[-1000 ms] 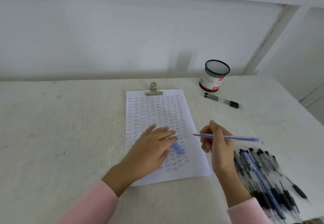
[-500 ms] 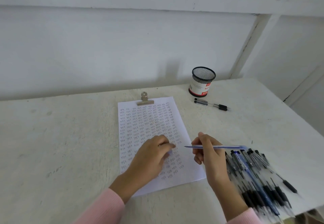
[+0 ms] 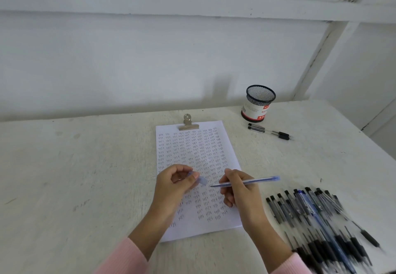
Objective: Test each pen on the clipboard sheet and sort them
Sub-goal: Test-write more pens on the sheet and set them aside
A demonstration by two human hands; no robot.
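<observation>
Right hand grasps an uncapped blue pen over the clipboard sheet.
The pen tip points left above the sheet's lower half. Left hand pinches the translucent blue cap just left of the tip. The pile of pens lies right of the sheet.

a worn white table fills the lower frame, scuffed toward the left. behind it stands a white wall, with a horizontal beam across the top and a slanted post at upper right.
</observation>
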